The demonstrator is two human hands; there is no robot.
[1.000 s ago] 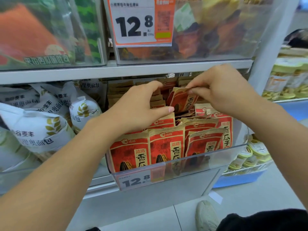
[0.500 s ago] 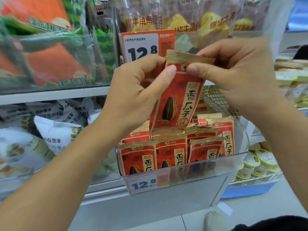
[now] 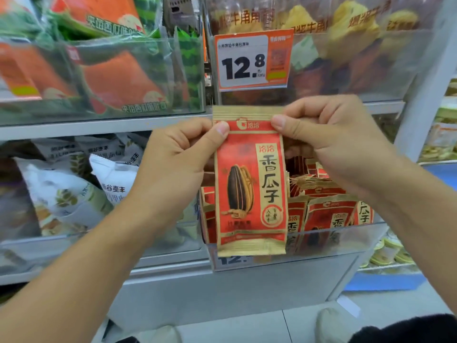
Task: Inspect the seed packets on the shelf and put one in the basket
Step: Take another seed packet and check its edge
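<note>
Behind held packet (image 3: 249, 184): stocked bin (image 3: 346, 240).

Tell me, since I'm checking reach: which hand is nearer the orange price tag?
Right. The right hand sits just below the price tag; the left hand is lower, further left.

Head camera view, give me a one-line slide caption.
Both hands, left hand and right hand, pinch a red seed packet upright before the shelf bin.

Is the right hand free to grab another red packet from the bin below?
Probably not at once: the right hand and left hand both pinch the top of the held seed packet. The bin packets lie open just beneath, so it must let go first.
</note>
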